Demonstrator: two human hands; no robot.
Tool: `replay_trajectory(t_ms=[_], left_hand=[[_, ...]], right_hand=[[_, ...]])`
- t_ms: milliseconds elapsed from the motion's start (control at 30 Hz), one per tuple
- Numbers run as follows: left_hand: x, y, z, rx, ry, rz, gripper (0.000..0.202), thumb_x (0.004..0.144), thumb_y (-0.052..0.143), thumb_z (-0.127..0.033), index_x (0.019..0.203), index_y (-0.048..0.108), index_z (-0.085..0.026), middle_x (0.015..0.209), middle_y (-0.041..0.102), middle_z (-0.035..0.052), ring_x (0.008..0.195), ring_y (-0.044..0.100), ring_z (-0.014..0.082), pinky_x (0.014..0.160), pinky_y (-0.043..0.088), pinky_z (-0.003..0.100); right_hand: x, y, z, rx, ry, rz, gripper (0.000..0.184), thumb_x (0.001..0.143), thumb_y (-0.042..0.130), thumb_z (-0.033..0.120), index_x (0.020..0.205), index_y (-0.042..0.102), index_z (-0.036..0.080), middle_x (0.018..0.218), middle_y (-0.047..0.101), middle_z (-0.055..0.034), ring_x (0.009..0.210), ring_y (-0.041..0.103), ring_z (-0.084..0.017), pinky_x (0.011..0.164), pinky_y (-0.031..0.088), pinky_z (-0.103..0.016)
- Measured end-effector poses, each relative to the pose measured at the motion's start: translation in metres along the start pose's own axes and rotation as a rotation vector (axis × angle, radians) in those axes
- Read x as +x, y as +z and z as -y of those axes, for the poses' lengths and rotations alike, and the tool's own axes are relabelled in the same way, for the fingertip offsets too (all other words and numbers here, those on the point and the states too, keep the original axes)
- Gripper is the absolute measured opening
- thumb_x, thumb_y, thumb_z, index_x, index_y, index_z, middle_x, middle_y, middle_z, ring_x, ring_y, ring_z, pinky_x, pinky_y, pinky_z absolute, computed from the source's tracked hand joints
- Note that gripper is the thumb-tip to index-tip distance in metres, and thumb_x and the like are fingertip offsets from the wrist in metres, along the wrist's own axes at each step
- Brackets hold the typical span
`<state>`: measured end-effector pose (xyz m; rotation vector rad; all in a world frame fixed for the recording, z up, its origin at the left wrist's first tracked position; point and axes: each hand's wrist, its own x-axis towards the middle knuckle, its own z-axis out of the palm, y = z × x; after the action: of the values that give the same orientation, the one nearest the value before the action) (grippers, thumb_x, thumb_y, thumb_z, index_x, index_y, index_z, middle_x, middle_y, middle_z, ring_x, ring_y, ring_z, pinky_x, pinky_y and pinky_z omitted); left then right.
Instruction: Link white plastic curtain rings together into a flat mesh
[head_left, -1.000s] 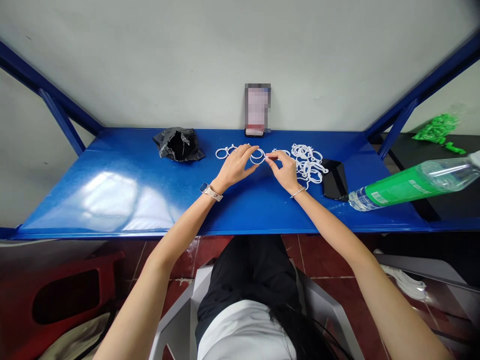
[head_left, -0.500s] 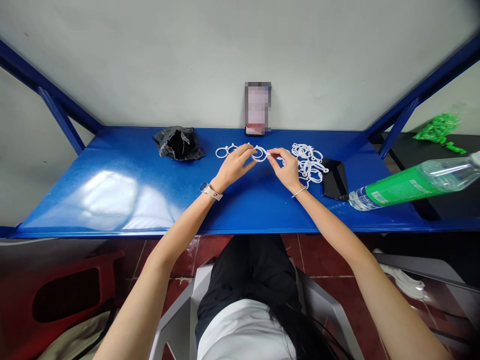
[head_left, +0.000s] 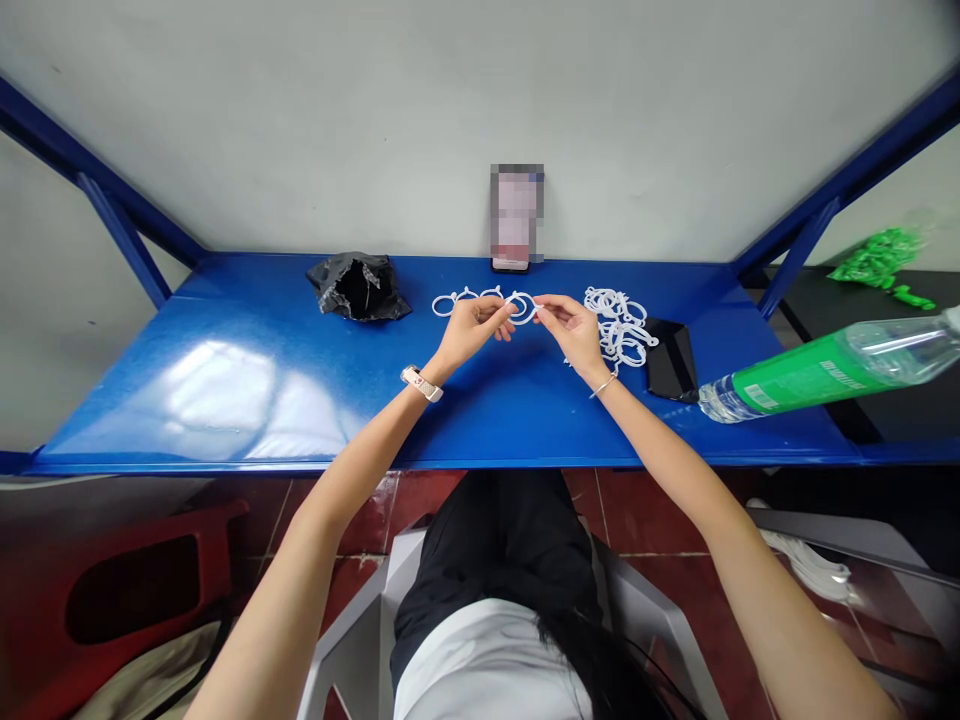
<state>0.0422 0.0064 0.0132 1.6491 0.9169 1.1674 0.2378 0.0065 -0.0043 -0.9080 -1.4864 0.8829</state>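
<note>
White rings (head_left: 616,328) — blue table (head_left: 480,420) — black bag (head_left: 328,286).

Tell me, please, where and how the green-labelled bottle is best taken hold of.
Probably around the green label, with the right hand, once free, coming from the left: the bottle looks straight-sided and rounded there, tapering beyond towards its cap.

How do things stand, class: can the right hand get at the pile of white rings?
Probably yes: the pile lies close beside the right hand, largely uncovered, though that hand pinches a white ring.
</note>
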Motion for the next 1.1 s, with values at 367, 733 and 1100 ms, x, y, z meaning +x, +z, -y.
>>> replay_trajectory(t_ms=[367, 733, 1100], left_hand=[[0.0017, -0.0024, 0.0009, -0.136, -0.069, 0.073, 0.072, 0.083, 0.070, -0.064, 0.129, 0.062, -0.009, 0.072, 0.074, 0.0056, 0.058, 0.068, 0.0144, 0.057, 0.054, 0.025], [-0.0040, -0.0010, 0.0034, 0.308, 0.165, 0.091, 0.070, 0.083, 0.073, -0.059, 0.135, 0.058, -0.015, 0.085, 0.073, 0.0057, 0.070, 0.070, 0.0166, 0.072, 0.059, 0.029], [-0.0046, -0.0026, 0.0003, 0.338, 0.204, 0.108, 0.074, 0.083, 0.068, -0.067, 0.133, 0.061, -0.012, 0.083, 0.074, 0.0077, 0.070, 0.070, 0.0181, 0.071, 0.059, 0.030]], right_hand=[[-0.0047, 0.0010, 0.0029, -0.159, -0.103, -0.042, 0.039, 0.087, 0.067, 0.059, 0.102, 0.078, 0.025, 0.096, 0.079, -0.0042, 0.082, 0.076, -0.020, 0.084, 0.063, -0.036], [-0.0058, 0.0005, 0.0000, -0.232, -0.147, -0.067, 0.037, 0.089, 0.064, 0.060, 0.099, 0.077, 0.026, 0.092, 0.079, -0.0037, 0.079, 0.076, -0.020, 0.087, 0.061, -0.040], [-0.0045, -0.0010, -0.0041, -0.158, -0.118, -0.088, 0.040, 0.082, 0.070, 0.063, 0.085, 0.072, 0.023, 0.086, 0.078, -0.0025, 0.074, 0.074, -0.020, 0.077, 0.061, -0.037]])
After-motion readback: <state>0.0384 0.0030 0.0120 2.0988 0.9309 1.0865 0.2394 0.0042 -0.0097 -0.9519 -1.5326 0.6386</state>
